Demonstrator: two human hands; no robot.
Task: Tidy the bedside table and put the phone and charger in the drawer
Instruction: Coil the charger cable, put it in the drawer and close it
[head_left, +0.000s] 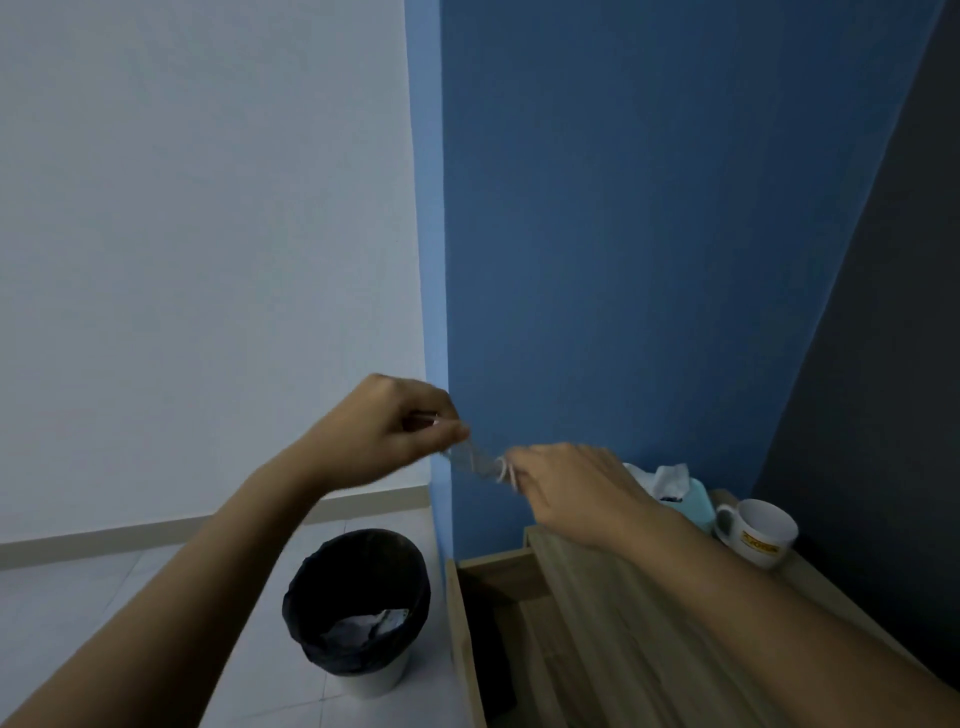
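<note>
blue wall (649, 208) fills the corner behind a wooden bedside table (623, 623), its drawer (498, 597) pulled open on the near left with something dark lying inside, too shadowed to say whether it is the phone. beside the table on the pale floor stands a bin (358, 608) with a black liner and crumpled scraps at the bottom. at the back of the tabletop sit a white mug (758, 530) and a tissue box (680, 493). above the table the left hand (384, 426) and right hand (576, 488) are held close together, each pinched on an end of a pale cable (483, 460), blurred in motion and apparently being wound. judging by this, the tidying looks well along: the top is largely cleared and the drawer ready, while the charger is in the hands and not yet put away, and the drawer is left to close
</note>
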